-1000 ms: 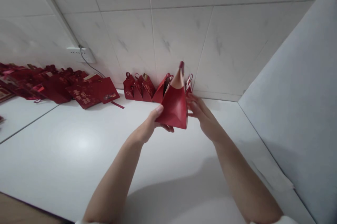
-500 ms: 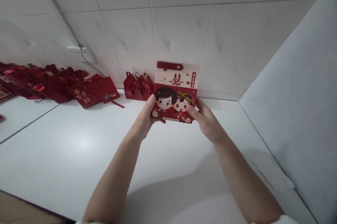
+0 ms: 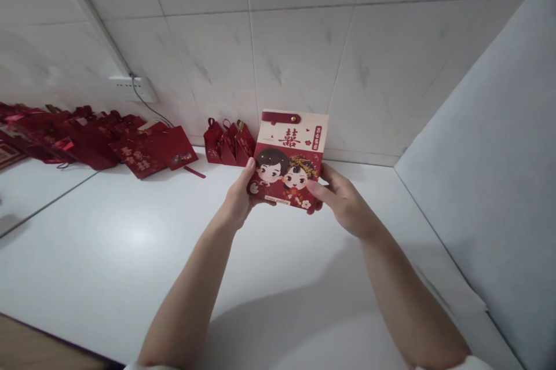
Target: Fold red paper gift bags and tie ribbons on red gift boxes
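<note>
red-and-cream wedding gift box sat between left hand and right hand, fingers clamped on both lower side edges, desk below. looked light, stiff card, probably easily creased; lower edges seemed best hold. small red boxes stood beyond left fingers.

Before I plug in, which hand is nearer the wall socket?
The left hand, gripping the box, is below and right of the socket; the right hand, also gripping it, is farther right.
</note>
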A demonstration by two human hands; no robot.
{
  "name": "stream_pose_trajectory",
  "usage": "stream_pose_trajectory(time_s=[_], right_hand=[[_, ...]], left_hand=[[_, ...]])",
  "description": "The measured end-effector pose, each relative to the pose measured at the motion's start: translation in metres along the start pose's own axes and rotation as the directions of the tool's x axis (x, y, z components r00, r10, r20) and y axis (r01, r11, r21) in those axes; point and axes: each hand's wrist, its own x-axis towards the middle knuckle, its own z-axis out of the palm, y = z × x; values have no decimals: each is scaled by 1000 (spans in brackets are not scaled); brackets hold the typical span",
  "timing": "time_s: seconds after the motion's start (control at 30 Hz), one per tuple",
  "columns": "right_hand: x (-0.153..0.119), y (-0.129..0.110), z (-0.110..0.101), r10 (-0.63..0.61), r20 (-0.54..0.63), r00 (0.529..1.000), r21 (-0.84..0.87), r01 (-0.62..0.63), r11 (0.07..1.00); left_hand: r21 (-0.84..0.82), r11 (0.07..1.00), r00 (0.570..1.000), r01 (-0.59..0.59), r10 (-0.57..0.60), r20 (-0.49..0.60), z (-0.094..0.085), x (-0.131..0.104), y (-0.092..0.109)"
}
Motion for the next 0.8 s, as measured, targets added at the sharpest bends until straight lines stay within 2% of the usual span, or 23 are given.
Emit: stream_pose_trajectory(time_s=[0.33,0.53,0.63,0.7,0.8], right_hand=[[-1,-2,0,-2,-43,999,-116,-3,993],[-5,-5,-8,-47,-33,998,-406,29,914],[-6,-8,-13,-39,2,999,-484,35,875],[-7,-9,-15,-8,32,999,-451,21,892],[-7,-10,-18,116,123,986,-267,-79,960]], left_hand=[[16,999,999,39,-39,4,-2,2,-4],[225,974,993,13,-39,107,-13,3,-1],[318,947,990,-43,-2,139,-16,2,2],[309,947,991,-89,54,120,-15,1,5],[186,969,985,-162,146,96,-12,-2,9]])
